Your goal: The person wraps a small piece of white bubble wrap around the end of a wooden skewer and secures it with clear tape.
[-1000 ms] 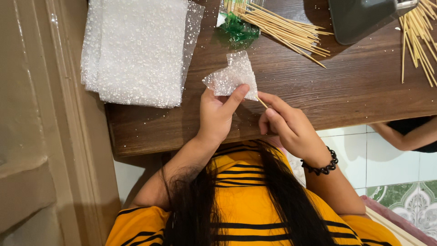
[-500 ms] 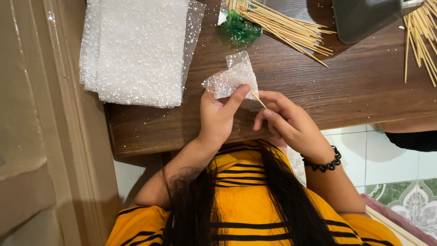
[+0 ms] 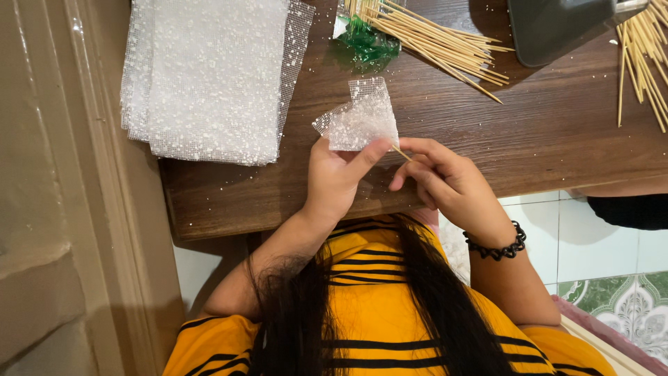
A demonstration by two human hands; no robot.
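Overhead, looking straight down on a dark brown wooden tabletop (image 3: pixel 557 132), dusted with white specks. Held just above its near edge: a small square of white glittery mesh (image 3: pixel 360 120), pinched at its lower edge between the thumb and fingers of the left hand (image 3: pixel 335 182), fingers clenched on the fabric. Just beside it, the right hand (image 3: pixel 445 182), fingers curled and gripping a thin wooden skewer (image 3: pixel 401 153) whose pale tip met the mesh's lower right corner; a black beaded bracelet (image 3: pixel 498 248) around that wrist. Stacked at the table's far left: a thick pile of larger white mesh sheets (image 3: pixel 209 76), rectangular, overhanging nothing. Near the top centre, a crumpled bit of green plastic (image 3: pixel 367 43), touching a loose bundle of pale skewers (image 3: pixel 445 45) fanned toward the right. Further right, a dark grey boxy object (image 3: pixel 557 28), cut off by the frame, and another spray of skewers (image 3: pixel 643 63) at the far right edge. Below the hands, long dark hair over a yellow shirt with black stripes (image 3: pixel 390 327). Left of the table, a beige wall or door frame (image 3: pixel 62 209); lower right, white floor tiles (image 3: pixel 598 244) with one green patterned tile (image 3: pixel 626 306). At the right edge, a dark sleeve (image 3: pixel 630 209) of another person, well apart from the hands.
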